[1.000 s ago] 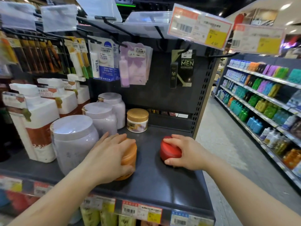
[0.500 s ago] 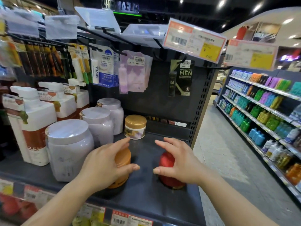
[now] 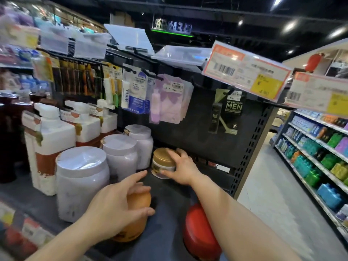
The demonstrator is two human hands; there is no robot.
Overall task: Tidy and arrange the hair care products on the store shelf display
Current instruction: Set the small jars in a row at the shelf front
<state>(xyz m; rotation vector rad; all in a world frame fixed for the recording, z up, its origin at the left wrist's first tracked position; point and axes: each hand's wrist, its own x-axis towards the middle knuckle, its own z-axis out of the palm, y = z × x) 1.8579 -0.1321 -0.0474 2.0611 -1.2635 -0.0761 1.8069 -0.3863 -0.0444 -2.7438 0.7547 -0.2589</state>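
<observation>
My right hand (image 3: 183,166) grips the gold-lid jar (image 3: 163,162) at the back of the shelf (image 3: 165,228). My left hand (image 3: 116,210) rests on the orange jar (image 3: 139,202) with loose fingers; the red jar (image 3: 197,228) stands free beside it.

Right hand (image 3: 183,169) left red jar (image 3: 199,230), now apparently grips gold-lidded jar (image 3: 163,162).
</observation>
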